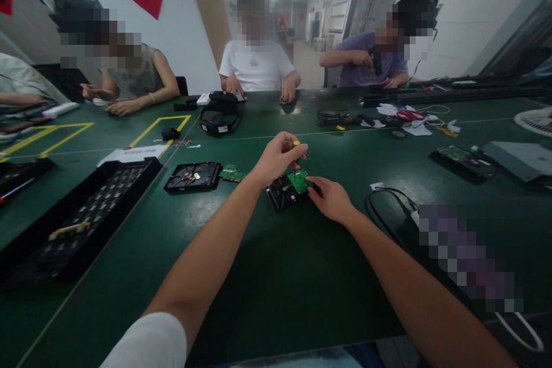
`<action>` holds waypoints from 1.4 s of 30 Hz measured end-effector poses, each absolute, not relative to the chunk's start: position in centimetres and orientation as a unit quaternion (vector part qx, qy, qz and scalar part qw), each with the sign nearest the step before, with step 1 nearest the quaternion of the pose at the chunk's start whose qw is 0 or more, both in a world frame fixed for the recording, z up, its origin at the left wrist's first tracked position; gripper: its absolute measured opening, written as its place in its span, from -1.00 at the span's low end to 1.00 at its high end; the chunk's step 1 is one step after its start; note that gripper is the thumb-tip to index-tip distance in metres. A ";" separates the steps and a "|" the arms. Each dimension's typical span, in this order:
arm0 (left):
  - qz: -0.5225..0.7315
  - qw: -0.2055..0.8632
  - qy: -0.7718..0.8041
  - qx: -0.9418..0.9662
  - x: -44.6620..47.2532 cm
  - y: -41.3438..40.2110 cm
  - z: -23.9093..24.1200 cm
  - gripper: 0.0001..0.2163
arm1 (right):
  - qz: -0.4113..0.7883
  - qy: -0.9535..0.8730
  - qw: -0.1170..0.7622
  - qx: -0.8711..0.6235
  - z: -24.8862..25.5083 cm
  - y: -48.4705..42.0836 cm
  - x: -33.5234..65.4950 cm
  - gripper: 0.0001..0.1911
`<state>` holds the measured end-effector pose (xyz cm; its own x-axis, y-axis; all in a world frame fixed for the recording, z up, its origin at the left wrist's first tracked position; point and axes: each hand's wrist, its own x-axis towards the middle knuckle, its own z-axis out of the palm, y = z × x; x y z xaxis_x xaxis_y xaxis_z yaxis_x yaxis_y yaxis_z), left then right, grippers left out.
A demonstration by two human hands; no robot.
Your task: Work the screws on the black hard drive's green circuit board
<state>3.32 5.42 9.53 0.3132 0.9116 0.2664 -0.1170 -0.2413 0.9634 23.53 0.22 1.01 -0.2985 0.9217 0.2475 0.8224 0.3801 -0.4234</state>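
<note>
A black hard drive [282, 192] with a green circuit board [298, 181] on its upper face lies on the table before me. Above it, my left hand [282, 156] is closed around a small screwdriver [296, 144] with a yellow end, its shaft pointing down at the board. Fingers hide most of the handle, and I cannot tell whether the tip sits in a screw. My right hand [330, 198] grips the drive's right edge by the board. To the left lie a second hard drive [192, 176] and a loose green circuit board [232, 172].
A long black tray [92, 207] stands at left. Another drive [463, 162] and a grey metal box [517, 160] are at right, near a cable [390, 191] and a blurred-out power strip [468, 259]. A headset [219, 118] lies farther back. Several people sit across the table.
</note>
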 end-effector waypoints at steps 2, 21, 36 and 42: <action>0.485 0.541 0.319 0.608 3.3 5.5 9.6 -0.73 | 0.108 -0.799 0.232 -0.544 1.0 0.2 23.5 -0.57; 0.509 0.507 0.327 0.614 3.1 5.9 9.4 -0.72 | 0.107 -0.796 0.225 -0.552 0.9 0.3 23.6 -0.57; 0.514 0.404 0.378 0.655 2.7 6.1 9.2 -0.69 | 0.118 -0.792 0.219 -0.558 1.3 0.1 23.4 -0.56; 0.512 0.424 0.368 0.650 2.9 6.0 9.2 -0.71 | 0.114 -0.790 0.220 -0.560 1.1 0.1 23.5 -0.56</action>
<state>2.94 6.00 9.24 0.2046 0.9122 0.3551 0.0439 -0.3710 0.9276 23.46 0.14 1.09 -0.2754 0.9359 0.2196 0.8357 0.3460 -0.4264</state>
